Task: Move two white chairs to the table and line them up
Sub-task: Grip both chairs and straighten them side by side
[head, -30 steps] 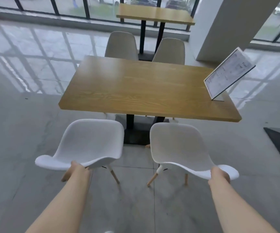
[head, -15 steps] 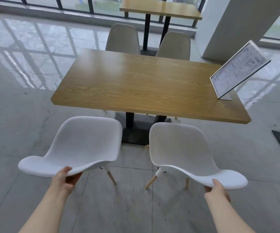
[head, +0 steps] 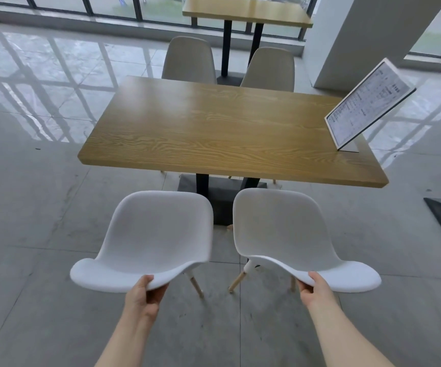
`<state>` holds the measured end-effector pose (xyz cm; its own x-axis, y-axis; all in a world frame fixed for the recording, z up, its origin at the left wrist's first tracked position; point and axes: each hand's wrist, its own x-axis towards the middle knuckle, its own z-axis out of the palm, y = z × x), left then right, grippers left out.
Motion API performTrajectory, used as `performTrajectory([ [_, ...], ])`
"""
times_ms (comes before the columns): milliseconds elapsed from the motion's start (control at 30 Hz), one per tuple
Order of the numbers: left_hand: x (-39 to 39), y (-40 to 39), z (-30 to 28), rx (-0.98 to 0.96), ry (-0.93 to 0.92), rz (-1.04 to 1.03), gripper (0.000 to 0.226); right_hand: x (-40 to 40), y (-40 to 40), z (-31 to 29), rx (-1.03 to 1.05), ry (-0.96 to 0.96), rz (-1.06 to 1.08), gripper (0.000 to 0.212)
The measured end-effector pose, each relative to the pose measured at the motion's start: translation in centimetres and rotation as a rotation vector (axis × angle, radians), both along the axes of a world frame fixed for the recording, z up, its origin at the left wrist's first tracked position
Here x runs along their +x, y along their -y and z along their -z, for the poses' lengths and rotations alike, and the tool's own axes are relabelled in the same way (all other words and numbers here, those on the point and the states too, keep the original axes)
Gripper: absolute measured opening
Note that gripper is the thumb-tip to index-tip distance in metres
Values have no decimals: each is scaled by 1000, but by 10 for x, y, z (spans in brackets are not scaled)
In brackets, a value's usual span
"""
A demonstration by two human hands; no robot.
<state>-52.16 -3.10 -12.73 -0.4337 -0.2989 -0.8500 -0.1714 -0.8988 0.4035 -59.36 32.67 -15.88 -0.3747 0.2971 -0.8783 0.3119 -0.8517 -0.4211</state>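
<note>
Grey floor tiles run under us toward the table straight ahead. Our left hand grips the left chair, our right hand the right chair; both seats stop just short of its near edge.

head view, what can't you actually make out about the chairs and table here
- Left white chair: the shell hides all but one leg, so whether every foot touches the floor is unclear.
- Right white chair: the rear feet are hidden the same way.
- Menu stand: print too small to read.
- Two grey chairs: the wooden table covers their seats.
- Second table: cut off by the top edge.
</note>
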Motion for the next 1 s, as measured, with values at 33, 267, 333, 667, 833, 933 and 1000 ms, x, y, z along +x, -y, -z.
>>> performTrajectory([
  [33, -4, -4, -1, -1, -4, -9, 18, 1, 1, 2, -9, -6, 12, 12],
  [267, -32, -1, 2, -45, -39, -17, 21, 15, 17, 6, -7, -1, 3, 14],
  [333, -32, 1, 7, -47, -36, -4, 21, 19, 19, 4, -28, -2, 22, 13],
  [667, -33, 5, 18, -42, -47, -9, 20, 8, 30, -3, -38, -31, 69, 15],
  [833, -34, 4, 17, -22, -57, -16, 18, 1, 31, -7, -69, -39, 84, 14],
  [933, -36, 4, 17, -10, -59, -20, 19, 19, 31, -4, -76, -35, 56, 14],
  [1000, -38, 4, 18, -15, -46, -28, 20, 25, 33, -3, -74, -31, 57, 15],
])
